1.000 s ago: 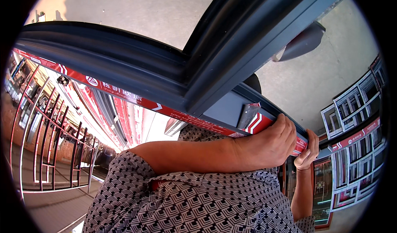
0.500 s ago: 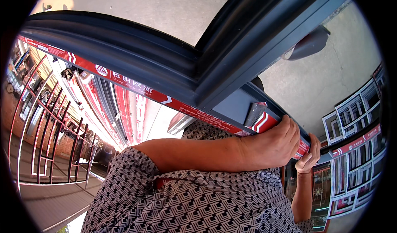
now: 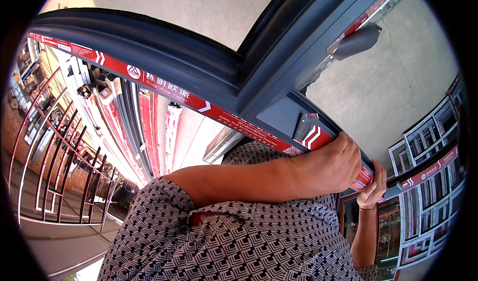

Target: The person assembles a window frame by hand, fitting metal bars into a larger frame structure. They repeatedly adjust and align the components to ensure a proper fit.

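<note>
A dark grey window frame [image 3: 164, 62] with red printed protective film [image 3: 174, 94] along its side slants across in front of my body. Reaching across from the left, my left hand [image 3: 334, 162] is closed in a fist at the lower right rail, over the red film; what its fingers grip is hidden. Close beside its loose, curled grey end [image 3: 305, 125], the film lies on the rail's inner face. My right hand [image 3: 372, 187] is wrapped around the same rail just beyond, fingers over the far edge and thumb on the near side.
From the crossbar hangs a dark curled flap [image 3: 357, 41] over the concrete floor [image 3: 393, 81]. Metal racks [image 3: 64, 156] and long red-wrapped profiles [image 3: 112, 114] stand at the left. Stacked frames [image 3: 432, 119] fill the right side.
The frame has shifted slightly in view, and a red strip now shows along the crossbar at the upper right. Both hands keep nearly the same place and grip.
</note>
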`<state>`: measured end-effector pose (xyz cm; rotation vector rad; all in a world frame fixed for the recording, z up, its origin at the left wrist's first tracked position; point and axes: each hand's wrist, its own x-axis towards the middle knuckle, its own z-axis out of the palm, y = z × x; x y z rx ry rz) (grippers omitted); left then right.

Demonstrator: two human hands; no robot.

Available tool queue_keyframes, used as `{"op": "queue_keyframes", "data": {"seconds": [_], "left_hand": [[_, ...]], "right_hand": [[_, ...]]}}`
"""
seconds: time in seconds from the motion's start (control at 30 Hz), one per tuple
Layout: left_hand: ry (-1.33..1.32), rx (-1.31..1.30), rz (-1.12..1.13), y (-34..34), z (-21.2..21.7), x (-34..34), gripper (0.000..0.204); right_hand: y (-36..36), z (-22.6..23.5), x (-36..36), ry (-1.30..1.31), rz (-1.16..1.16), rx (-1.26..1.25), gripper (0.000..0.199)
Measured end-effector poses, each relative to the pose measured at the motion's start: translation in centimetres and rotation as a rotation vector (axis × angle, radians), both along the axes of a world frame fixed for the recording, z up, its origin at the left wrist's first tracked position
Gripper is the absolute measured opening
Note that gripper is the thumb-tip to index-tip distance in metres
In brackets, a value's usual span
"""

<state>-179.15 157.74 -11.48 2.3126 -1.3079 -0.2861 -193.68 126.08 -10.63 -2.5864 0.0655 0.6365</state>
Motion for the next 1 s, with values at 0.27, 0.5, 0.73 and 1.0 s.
{"op": "queue_keyframes", "data": {"seconds": [0.27,0.5,0.73,1.0], "left_hand": [[-0.023,0.038,-0.016,0.7,-0.5,0.8,0.027],[0.106,0.111,-0.040,1.3,-0.4,1.4,0.047],[0.184,0.174,0.003,1.9,0.9,2.8,0.080],[0.023,0.216,0.011,2.0,0.4,2.5,0.080]], "right_hand": [[0.5,-0.4,0.0,-0.049,0.000,-0.011,0.073],[2.5,0.0,0.9,-0.119,-0.089,0.012,0.056],[4.3,-0.7,1.6,-0.383,-0.127,-0.034,0.027],[4.9,-1.5,0.7,-0.539,-0.259,-0.077,0.020]]}}
